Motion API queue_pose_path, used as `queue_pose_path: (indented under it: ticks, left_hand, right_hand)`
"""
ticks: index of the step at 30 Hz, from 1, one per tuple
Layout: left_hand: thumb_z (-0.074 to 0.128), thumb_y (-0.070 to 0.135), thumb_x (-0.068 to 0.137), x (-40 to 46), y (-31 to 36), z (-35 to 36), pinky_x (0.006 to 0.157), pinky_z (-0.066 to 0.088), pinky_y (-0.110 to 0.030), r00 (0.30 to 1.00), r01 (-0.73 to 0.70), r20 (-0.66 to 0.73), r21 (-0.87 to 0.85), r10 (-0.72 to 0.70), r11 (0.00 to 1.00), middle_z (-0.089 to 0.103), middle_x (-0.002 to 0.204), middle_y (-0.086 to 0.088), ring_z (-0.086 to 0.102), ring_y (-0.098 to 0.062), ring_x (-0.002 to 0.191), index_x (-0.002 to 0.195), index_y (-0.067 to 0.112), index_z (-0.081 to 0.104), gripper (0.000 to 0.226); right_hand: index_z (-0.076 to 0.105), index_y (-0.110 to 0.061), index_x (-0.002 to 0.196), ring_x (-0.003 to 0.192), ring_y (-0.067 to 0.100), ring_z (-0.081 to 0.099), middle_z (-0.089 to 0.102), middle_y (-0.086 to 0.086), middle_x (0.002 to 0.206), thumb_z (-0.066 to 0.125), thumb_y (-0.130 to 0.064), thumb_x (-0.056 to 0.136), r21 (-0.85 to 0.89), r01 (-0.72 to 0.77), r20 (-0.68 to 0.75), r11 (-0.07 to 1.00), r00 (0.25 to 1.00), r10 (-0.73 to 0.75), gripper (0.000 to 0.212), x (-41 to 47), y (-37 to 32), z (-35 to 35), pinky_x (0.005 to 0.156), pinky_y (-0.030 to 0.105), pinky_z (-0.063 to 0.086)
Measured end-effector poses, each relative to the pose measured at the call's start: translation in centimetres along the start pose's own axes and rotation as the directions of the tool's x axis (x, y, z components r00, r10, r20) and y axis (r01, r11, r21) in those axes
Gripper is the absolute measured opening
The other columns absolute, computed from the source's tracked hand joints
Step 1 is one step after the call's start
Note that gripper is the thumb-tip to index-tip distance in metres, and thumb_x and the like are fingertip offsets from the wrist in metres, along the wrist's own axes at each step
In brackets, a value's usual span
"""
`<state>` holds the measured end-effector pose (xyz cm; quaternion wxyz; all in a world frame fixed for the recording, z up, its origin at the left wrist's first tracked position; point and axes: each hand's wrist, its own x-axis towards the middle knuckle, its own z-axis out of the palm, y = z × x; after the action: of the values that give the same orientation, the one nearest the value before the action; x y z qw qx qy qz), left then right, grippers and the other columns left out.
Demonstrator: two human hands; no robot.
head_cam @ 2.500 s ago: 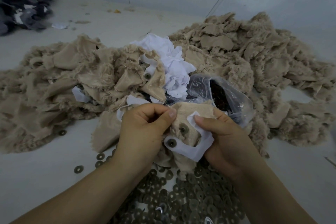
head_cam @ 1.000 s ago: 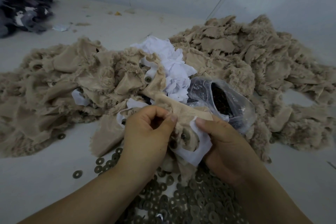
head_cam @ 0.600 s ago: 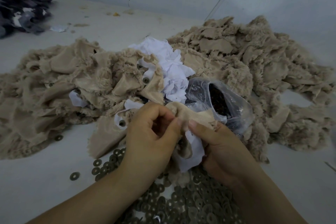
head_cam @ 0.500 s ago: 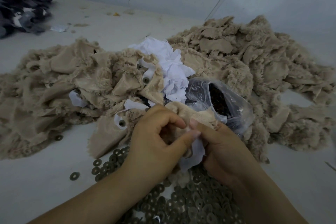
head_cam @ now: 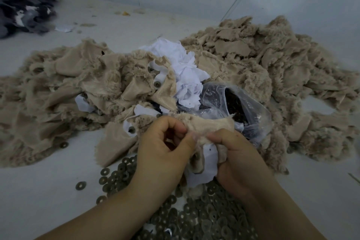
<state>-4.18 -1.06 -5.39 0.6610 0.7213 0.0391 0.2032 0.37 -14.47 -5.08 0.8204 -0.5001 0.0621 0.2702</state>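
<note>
Both my hands work on one beige furry fabric piece (head_cam: 209, 124) backed with a white patch (head_cam: 206, 169). My left hand (head_cam: 163, 154) pinches its top edge between thumb and curled fingers. My right hand (head_cam: 235, 160) grips the fabric and the white patch from the right, fingers curled under it. The two thumbs nearly meet at the fabric's edge. A round metal washer (head_cam: 197, 156) on the piece shows only partly between my hands.
Beige fur scraps lie heaped at left (head_cam: 58, 91) and right (head_cam: 272, 68), with white patches (head_cam: 181, 64) between. A clear plastic bag (head_cam: 239, 107) of dark parts sits behind my hands. Several metal washers (head_cam: 194, 214) cover the grey surface (head_cam: 39, 191) below. Dark cloth (head_cam: 19, 6) lies far left.
My hands have closed together and folded the fabric piece. The white patch and washers that faced up are now mostly tucked between my hands.
</note>
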Motion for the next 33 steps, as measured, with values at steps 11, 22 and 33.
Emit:
queue_pose_path:
  ticks: [11, 22, 33]
  left_hand:
    - [0.069, 0.001, 0.087, 0.1, -0.3, 0.1, 0.055, 0.046, -0.020, 1.000, -0.026, 0.003, 0.035, 0.026, 0.999, 0.062, 0.064, -0.001, 0.055, -0.008, 0.056, 0.071, 0.008, 0.067, 0.018]
    - [0.066, 0.004, 0.090, 0.1, -1.2, 0.4, 0.055, 0.045, -0.028, 0.990, 0.132, -0.024, -0.232, -0.141, 0.964, 0.058, 0.061, -0.003, 0.050, -0.014, 0.057, 0.067, 0.018, 0.068, 0.026]
    - [0.068, 0.014, 0.086, 0.5, -1.2, 0.4, 0.054, 0.047, -0.032, 0.992, 0.111, -0.040, -0.187, -0.120, 0.976, 0.059, 0.060, -0.004, 0.050, -0.018, 0.056, 0.068, 0.015, 0.066, 0.018]
  right_hand:
    - [0.066, 0.003, 0.120, 0.111, 0.039, 0.067, 0.070, 0.024, 0.117, 0.063, -0.016, 0.084, -0.003, 0.049, 0.097, 0.999, 0.994, -0.049, 0.041, -0.5, 0.3, 0.9, 0.100, 0.051, 0.052]
    - [0.063, 0.001, 0.128, 0.116, 0.041, 0.064, 0.068, 0.024, 0.121, 0.054, -0.013, 0.091, 0.052, -0.092, 0.114, 0.994, 0.990, 0.085, 0.040, -0.6, 0.0, 0.9, 0.107, 0.055, 0.045]
    - [0.063, 0.002, 0.126, 0.112, 0.040, 0.066, 0.068, 0.025, 0.120, 0.058, -0.017, 0.087, 0.108, -0.074, 0.160, 0.991, 0.986, 0.056, 0.044, -0.5, 0.3, 0.8, 0.095, 0.048, 0.055]
